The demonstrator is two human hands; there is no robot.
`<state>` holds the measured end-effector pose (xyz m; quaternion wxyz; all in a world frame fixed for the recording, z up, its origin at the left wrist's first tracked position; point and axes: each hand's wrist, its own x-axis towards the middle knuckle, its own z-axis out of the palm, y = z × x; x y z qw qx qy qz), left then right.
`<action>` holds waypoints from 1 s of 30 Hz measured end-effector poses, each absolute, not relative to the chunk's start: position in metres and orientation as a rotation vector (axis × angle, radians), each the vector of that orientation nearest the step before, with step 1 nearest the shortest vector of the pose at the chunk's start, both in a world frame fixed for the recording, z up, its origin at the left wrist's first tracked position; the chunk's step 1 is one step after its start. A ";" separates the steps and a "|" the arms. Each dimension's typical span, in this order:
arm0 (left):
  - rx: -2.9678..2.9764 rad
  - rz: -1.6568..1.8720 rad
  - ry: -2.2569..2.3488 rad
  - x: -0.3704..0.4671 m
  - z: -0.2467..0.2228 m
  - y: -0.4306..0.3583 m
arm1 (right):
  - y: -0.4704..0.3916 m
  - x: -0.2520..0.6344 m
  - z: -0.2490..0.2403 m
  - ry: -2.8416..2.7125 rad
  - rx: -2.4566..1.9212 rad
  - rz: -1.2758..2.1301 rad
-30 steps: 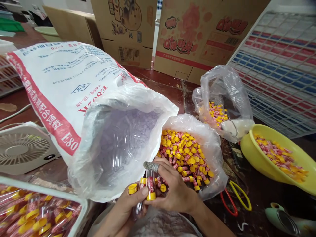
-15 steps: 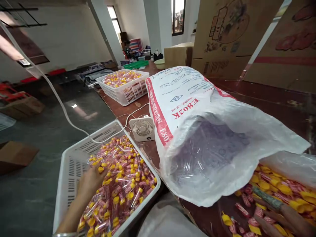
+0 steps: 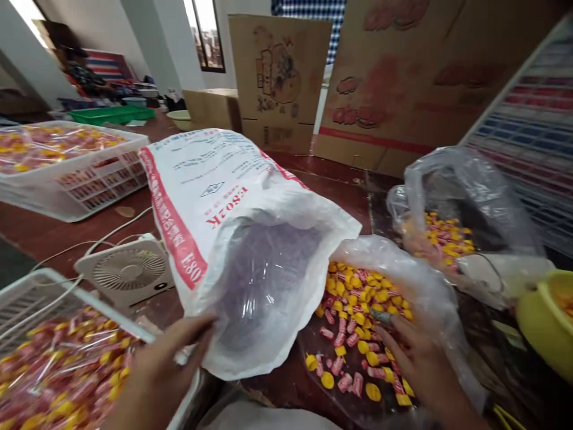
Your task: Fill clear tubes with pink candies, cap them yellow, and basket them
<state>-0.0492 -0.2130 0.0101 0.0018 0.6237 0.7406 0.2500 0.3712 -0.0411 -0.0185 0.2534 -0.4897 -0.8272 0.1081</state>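
Note:
My left hand (image 3: 163, 361) is between the white basket and the mouth of the white sack (image 3: 201, 161). Its thumb and fingers curl together by the sack's rim; what they hold, if anything, I cannot make out. My right hand (image 3: 418, 355) reaches over the loose yellow caps (image 3: 364, 292) and pink-wrapped candy rolls (image 3: 353, 340), fingers stretched apart and touching the pile. A grey-green wrap (image 3: 380, 316) covers one of its fingers. Capped clear tubes of pink candy (image 3: 67, 364) fill the near basket (image 3: 102, 307). A clear liner shows inside the sack's mouth.
A small white fan (image 3: 128, 272) stands between basket and sack. Another filled basket (image 3: 102, 191) is at left. At right are a clear bag (image 3: 483, 179) with more caps and a yellow bowl (image 3: 541, 334). Cardboard boxes (image 3: 286, 89) line the back.
The view has swung right. My left hand has left the tubes in the basket and come to the sack's rim. My right hand stays at the pile of caps and candy.

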 end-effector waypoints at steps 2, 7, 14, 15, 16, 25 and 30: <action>2.252 0.495 2.162 -0.004 0.012 -0.152 | -0.045 0.372 -0.012 -2.243 -1.336 0.205; 2.344 0.252 2.126 0.041 0.006 -0.044 | -0.057 0.392 -0.001 -2.222 -1.425 0.107; 2.389 0.185 2.081 0.031 -0.008 -0.017 | -0.057 0.378 -0.005 -2.254 -1.573 0.081; 2.375 0.184 2.094 0.029 -0.009 -0.023 | -0.055 0.369 -0.008 -2.266 -1.593 0.070; 2.342 0.204 2.122 0.026 -0.010 -0.031 | -0.052 0.359 -0.010 -2.280 -1.624 0.057; 1.659 0.804 1.725 0.042 -0.012 -0.140 | -0.044 0.332 -0.005 -2.190 -1.698 0.263; 1.455 0.752 1.453 0.083 -0.002 -0.157 | -0.074 0.332 0.022 -1.690 -1.412 1.255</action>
